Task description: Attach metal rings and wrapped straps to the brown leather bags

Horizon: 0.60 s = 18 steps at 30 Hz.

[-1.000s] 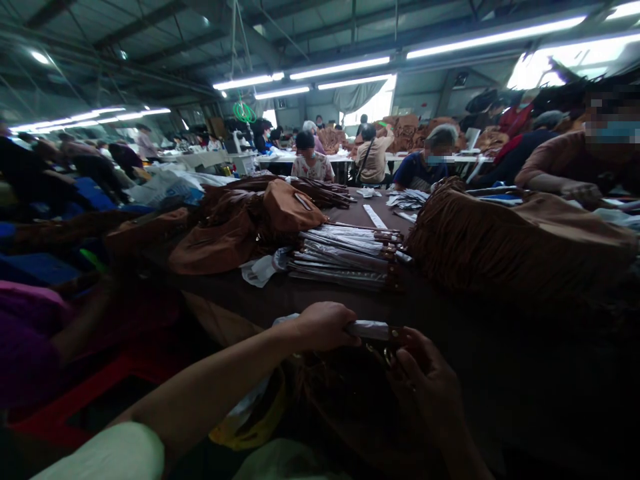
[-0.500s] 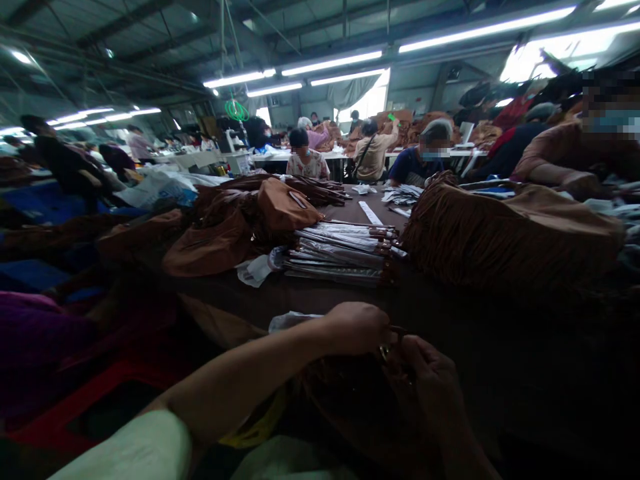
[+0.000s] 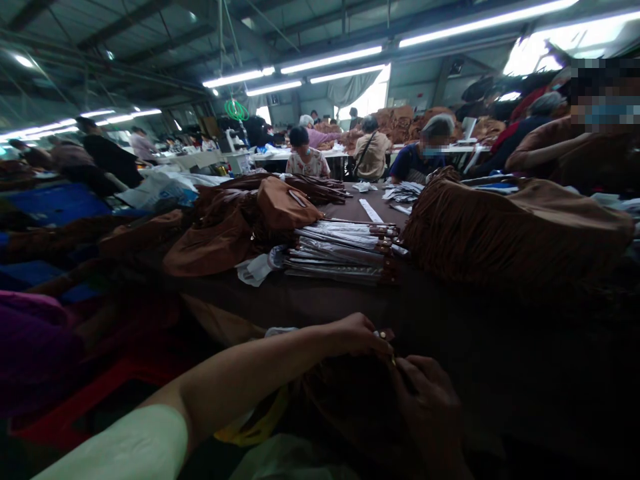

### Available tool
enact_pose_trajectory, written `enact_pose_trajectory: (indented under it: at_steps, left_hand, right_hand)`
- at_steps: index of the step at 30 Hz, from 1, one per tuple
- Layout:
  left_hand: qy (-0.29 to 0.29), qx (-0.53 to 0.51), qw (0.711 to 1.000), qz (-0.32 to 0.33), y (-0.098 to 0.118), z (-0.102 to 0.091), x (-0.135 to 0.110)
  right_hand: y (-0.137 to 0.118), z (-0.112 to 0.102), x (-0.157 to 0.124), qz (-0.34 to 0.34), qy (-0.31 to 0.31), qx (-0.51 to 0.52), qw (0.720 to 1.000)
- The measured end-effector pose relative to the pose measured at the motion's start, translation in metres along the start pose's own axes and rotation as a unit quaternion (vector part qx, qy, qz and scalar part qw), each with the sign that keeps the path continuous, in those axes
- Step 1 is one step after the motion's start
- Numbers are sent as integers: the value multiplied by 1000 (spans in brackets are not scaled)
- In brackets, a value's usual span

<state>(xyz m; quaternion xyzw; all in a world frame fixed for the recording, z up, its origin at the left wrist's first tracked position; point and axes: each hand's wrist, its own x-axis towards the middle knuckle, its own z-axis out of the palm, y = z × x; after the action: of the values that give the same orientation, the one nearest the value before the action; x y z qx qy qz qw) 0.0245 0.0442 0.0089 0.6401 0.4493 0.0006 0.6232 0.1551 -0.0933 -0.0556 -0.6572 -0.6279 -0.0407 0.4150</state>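
My left hand (image 3: 357, 335) is closed in a pinch on a brown leather strap (image 3: 385, 334), whose end with a round metal stud sticks out past the fingers. Close against it, my right hand (image 3: 429, 390) is closed at the upper edge of a dark brown bag (image 3: 345, 400). A small gold-coloured metal piece (image 3: 393, 361) shows between the two hands; its exact shape is too small to make out. The bag hangs in deep shadow below my hands. Just beyond lies a pile of wrapped straps (image 3: 340, 252) with brown studded ends.
Brown bags (image 3: 215, 243) are heaped at the left of the dark table (image 3: 320, 300). A fringed brown bag (image 3: 500, 233) stands at the right. A white strip (image 3: 371, 211) lies behind the straps. A person in a purple sleeve (image 3: 37, 347) is close on my left.
My left hand has lowered slightly and its fingers now point downward, with the studded strap end showing above them. My right hand has moved slightly down and left.
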Motion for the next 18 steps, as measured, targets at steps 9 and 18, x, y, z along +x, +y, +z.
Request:
enact_pose_trajectory:
  at_steps: [9, 18]
  left_hand:
    - [-16, 1, 1000, -18, 26, 21, -11]
    - [-52, -65, 997, 1, 19, 19, -13]
  right_hand:
    - [2, -13, -7, 157, -70, 121, 978]
    - [3, -16, -5, 191, -120, 202, 953]
